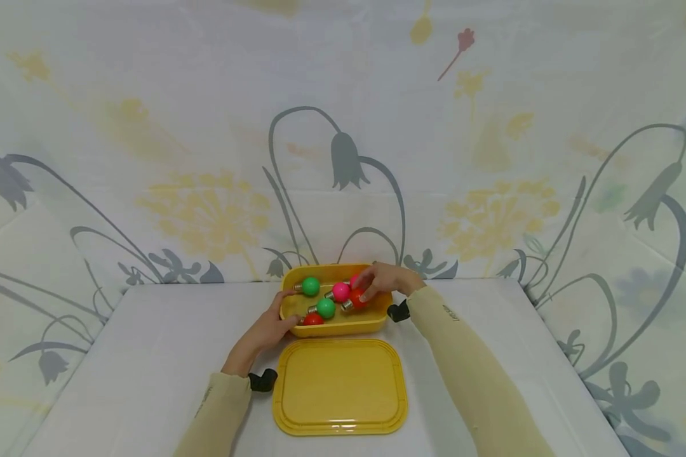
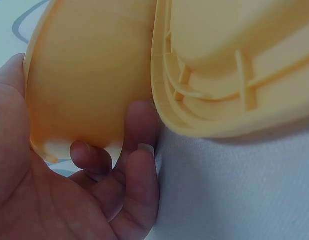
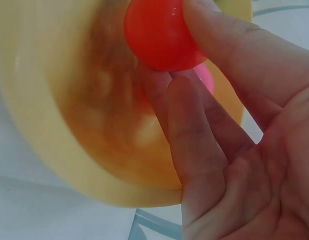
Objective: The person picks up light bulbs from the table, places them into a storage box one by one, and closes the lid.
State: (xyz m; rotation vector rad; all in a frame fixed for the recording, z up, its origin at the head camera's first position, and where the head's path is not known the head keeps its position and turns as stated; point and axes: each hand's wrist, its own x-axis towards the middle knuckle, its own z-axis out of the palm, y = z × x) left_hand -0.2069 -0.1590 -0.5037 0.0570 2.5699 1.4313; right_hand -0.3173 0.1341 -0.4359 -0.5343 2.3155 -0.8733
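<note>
My left hand point(image 1: 274, 320) grips the left end of a yellow plastic box point(image 1: 343, 329), thumb near the front rim; the left wrist view shows its fingers curled at the box wall point(image 2: 89, 75). Inside the box's right part, my right hand point(image 1: 387, 278) pinches a red light bulb point(image 1: 357, 298) between thumb and fingers, its metal base pointing left. The right wrist view shows the red globe point(image 3: 164, 32) close up, with a pink bulb point(image 3: 204, 80) behind the fingers. Also in the box are green bulbs point(image 1: 310, 285) point(image 1: 326, 308), a pink bulb point(image 1: 340, 291) and another red bulb point(image 1: 313, 319).
A yellow lid point(image 1: 340, 387) lies flat on the white table point(image 1: 148, 368), just in front of the box. Behind the box rises a flower-patterned cloth point(image 1: 228, 127), which also hangs at both sides.
</note>
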